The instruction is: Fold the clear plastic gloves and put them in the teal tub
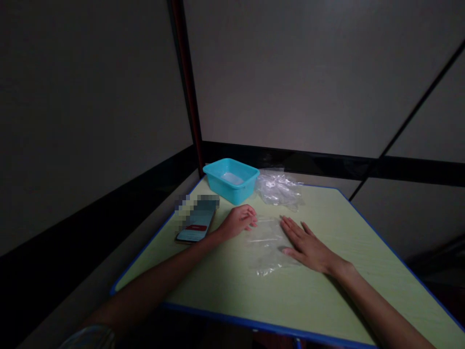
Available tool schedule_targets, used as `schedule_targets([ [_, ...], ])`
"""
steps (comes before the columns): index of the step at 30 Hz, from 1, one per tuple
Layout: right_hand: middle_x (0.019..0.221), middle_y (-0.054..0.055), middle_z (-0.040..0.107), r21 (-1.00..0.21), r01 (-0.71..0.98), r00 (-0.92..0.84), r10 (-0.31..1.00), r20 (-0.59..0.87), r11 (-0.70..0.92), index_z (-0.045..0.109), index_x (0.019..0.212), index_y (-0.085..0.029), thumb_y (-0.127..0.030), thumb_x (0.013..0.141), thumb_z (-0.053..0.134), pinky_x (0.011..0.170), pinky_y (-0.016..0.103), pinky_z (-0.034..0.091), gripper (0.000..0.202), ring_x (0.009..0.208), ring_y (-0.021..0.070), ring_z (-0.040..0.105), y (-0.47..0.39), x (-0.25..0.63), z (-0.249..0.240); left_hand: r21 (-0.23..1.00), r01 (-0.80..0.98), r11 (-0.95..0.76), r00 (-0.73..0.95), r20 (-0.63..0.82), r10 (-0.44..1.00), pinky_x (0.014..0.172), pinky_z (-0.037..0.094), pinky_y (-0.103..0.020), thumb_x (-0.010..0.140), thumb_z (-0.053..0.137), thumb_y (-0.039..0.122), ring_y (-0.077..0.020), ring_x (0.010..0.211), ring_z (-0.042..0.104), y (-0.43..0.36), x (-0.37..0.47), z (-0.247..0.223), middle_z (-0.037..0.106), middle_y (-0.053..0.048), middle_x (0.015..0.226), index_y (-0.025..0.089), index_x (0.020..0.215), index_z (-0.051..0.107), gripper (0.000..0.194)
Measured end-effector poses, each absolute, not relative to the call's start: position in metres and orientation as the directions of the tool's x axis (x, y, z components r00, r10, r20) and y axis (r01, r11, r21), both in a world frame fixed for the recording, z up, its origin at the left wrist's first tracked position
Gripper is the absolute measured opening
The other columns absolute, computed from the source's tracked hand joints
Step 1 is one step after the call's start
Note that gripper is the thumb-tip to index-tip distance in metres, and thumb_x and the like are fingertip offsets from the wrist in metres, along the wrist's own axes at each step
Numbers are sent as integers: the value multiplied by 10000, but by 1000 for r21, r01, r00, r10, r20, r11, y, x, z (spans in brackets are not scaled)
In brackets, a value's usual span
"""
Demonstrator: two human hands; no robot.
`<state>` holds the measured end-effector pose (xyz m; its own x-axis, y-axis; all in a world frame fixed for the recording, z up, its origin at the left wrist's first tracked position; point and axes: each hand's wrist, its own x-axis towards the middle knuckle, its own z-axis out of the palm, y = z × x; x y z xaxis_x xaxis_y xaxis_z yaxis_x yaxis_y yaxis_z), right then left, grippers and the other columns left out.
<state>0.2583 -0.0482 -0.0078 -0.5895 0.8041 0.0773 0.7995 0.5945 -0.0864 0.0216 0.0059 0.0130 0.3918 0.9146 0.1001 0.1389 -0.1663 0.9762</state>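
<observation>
Clear plastic film [268, 238] lies on the table [356, 232], best smoothed lightly by the open right hand [313, 251], beside a curled left hand [238, 222], its grip unclear.

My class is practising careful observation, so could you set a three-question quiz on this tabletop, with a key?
1. True or false: a heap of crumpled clear plastic lies beside the turquoise rectangular plastic basin.
2. Which hand is palm-down with its fingers extended, at the flat clear plastic bag? A) left hand B) right hand
3. Fill in: on the pale green, blue-edged table lies a rectangular ______ with a lit screen.

Key: 1 true; 2 B; 3 phone.
</observation>
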Motion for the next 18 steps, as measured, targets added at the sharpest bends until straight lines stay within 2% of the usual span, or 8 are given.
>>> schedule_targets([
  [7,1403,52,162,-218,731,-628,763,156,647,48,1362,-237,-443,875,287,1019,433,189,581,1272,207,154,-50,267,6,992,118,-55,510,-13,860,436,439,-173,697,496,204,-104,498,605,1,23,13,584,-10,696,140,739,469,81],
  [12,1408,90,114,-192,718,-666,740,94,670,-31,1359,-213,-538,819,342,1010,495,142,733,1274,245,132,-44,265,-2,977,205,-58,575,-72,815,398,409,-156,683,507,202,-97,453,592,-5,25,10,585,-13,696,134,723,478,84],
  [15,1408,112,93,-175,715,-675,734,78,677,-29,1359,-196,-584,783,362,1015,491,120,797,1275,251,123,-41,264,-6,966,236,-102,562,-50,826,382,382,-141,687,488,189,-90,442,585,-5,24,10,588,-12,689,135,715,478,62],
  [18,1407,117,96,-175,716,-676,734,69,676,-8,1361,-188,-590,783,355,1020,481,107,792,1276,244,120,-40,264,-5,945,272,-183,483,31,875,350,347,-129,697,460,184,-102,461,594,-1,21,11,585,-7,683,144,729,475,53],
])
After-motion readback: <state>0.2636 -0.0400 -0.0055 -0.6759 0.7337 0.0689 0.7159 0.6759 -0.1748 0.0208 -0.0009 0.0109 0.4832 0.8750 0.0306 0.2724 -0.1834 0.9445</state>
